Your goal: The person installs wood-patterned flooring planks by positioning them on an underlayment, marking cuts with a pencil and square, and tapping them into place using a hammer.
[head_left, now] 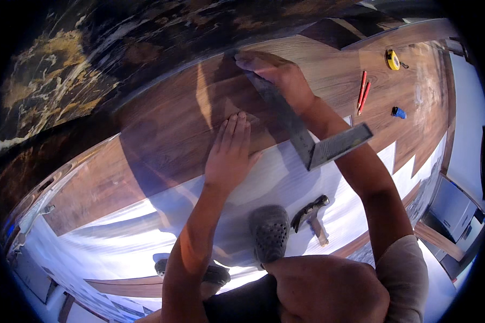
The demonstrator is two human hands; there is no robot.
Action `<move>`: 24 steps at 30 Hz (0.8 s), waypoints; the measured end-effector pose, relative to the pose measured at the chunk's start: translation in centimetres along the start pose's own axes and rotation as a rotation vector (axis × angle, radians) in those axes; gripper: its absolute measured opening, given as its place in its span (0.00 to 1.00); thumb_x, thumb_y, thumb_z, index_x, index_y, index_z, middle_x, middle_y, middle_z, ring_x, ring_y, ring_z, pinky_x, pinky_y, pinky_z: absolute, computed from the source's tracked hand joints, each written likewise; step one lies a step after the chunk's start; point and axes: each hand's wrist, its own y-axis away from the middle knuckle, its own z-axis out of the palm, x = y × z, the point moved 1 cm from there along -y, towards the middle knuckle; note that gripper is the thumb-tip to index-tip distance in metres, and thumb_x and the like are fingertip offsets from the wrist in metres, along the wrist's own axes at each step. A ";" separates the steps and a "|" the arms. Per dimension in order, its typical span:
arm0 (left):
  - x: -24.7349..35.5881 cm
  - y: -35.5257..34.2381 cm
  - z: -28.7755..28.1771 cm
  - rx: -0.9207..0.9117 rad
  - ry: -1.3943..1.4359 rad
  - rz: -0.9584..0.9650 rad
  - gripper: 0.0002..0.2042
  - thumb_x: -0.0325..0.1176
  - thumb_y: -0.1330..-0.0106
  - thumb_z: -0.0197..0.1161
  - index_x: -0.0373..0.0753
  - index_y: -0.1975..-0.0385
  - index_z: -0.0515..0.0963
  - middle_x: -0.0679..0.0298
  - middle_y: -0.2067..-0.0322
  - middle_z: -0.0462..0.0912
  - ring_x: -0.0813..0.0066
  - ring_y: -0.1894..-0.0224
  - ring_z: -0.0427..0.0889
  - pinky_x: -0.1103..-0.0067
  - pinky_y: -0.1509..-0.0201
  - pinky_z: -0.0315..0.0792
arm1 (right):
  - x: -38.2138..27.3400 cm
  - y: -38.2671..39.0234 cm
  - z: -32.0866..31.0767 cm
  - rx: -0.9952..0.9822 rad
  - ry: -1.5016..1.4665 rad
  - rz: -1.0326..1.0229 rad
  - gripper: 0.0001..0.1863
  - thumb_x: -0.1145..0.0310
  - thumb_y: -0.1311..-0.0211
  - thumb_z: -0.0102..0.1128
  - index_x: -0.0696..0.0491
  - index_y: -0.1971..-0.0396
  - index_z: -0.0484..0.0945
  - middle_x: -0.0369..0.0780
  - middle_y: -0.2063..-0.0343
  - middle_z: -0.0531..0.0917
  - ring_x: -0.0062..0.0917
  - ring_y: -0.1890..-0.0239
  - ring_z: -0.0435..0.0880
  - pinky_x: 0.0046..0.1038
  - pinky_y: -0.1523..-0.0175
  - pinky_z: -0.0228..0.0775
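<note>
My left hand (pixel 229 156) lies flat, fingers stretched out, on the brown wood-look floor planks (pixel 167 129). To its right, my right hand (pixel 283 78) is closed around the far end of a dark metal carpenter's square (pixel 291 121), close to the black marbled panel (pixel 59 70). The long blade of the square slants across the planks toward me. Its shorter, thicker arm points right, over or beside my right forearm. Shadow darkens the far end of the blade, and the fingertips there are partly hard to make out.
White underlay sheet (pixel 285 161) borders the stepped plank edge. A hammer (pixel 311 215) lies on it beside my grey clog (pixel 269 234). On the planks at right are two red pencils (pixel 364 94), a yellow tape measure (pixel 393 59) and a small blue object (pixel 399 112).
</note>
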 end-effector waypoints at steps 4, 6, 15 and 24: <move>-0.1 0.1 0.4 0.037 0.051 0.014 0.39 0.50 0.42 0.68 0.29 0.37 0.65 0.49 0.30 0.56 0.51 0.28 0.57 0.61 0.25 0.57 | 0.2 0.6 0.3 0.013 -0.061 -0.032 0.21 0.68 0.45 0.66 0.55 0.50 0.79 0.47 0.45 0.81 0.40 0.42 0.80 0.32 0.38 0.71; -0.1 0.1 0.1 0.018 0.072 0.010 0.38 0.49 0.43 0.68 0.29 0.38 0.65 0.48 0.30 0.57 0.51 0.28 0.57 0.61 0.26 0.58 | 0.2 0.8 0.8 0.020 -0.052 -0.048 0.20 0.72 0.42 0.57 0.53 0.48 0.78 0.44 0.45 0.81 0.40 0.42 0.79 0.35 0.40 0.73; 0.3 -0.1 -0.7 0.012 0.022 0.032 0.39 0.50 0.39 0.64 0.29 0.35 0.63 0.46 0.30 0.58 0.49 0.29 0.58 0.61 0.25 0.55 | 0.6 2.1 2.3 0.070 0.143 -0.187 0.20 0.75 0.41 0.52 0.52 0.47 0.77 0.41 0.41 0.78 0.35 0.39 0.78 0.34 0.43 0.77; 0.7 -0.8 -0.8 -0.012 -0.014 0.029 0.37 0.50 0.39 0.65 0.31 0.35 0.64 0.52 0.30 0.57 0.55 0.28 0.56 0.63 0.24 0.55 | 0.8 0.3 -2.5 -0.004 0.010 -0.009 0.16 0.72 0.38 0.55 0.50 0.50 0.79 0.46 0.51 0.83 0.40 0.49 0.83 0.39 0.50 0.78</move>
